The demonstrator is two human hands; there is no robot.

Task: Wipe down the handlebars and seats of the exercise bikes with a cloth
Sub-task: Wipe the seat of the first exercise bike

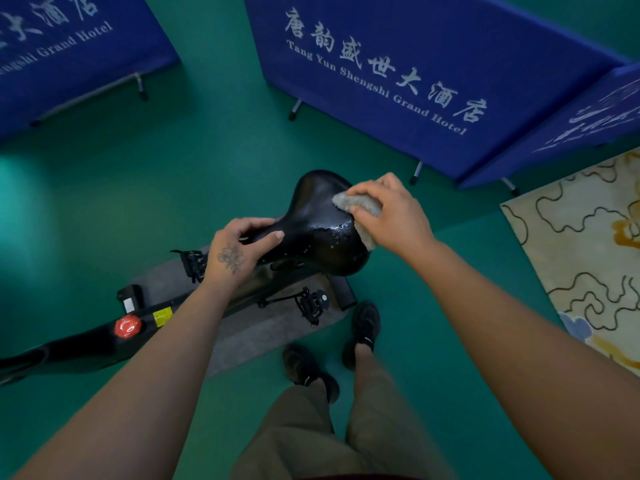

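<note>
A black exercise-bike seat [317, 220] sits in the middle of the view, its wide rear part glistening with wet spots. My right hand [391, 213] grips a grey-beige cloth [360, 209] and presses it on the seat's right side. My left hand [239, 247] holds the seat's narrow nose, thumb on top and fingers curled round the far side. The bike frame [104, 337] with a red knob [127, 326] runs down to the left. The handlebars are out of view.
The bike stands on a grey mat [263, 327] on a green floor; pedals [311, 303] stick out on both sides. Blue hotel-branded screens [398, 81] stand behind. A cream patterned rug [588, 254] lies to the right. My feet [360, 330] are beside the mat.
</note>
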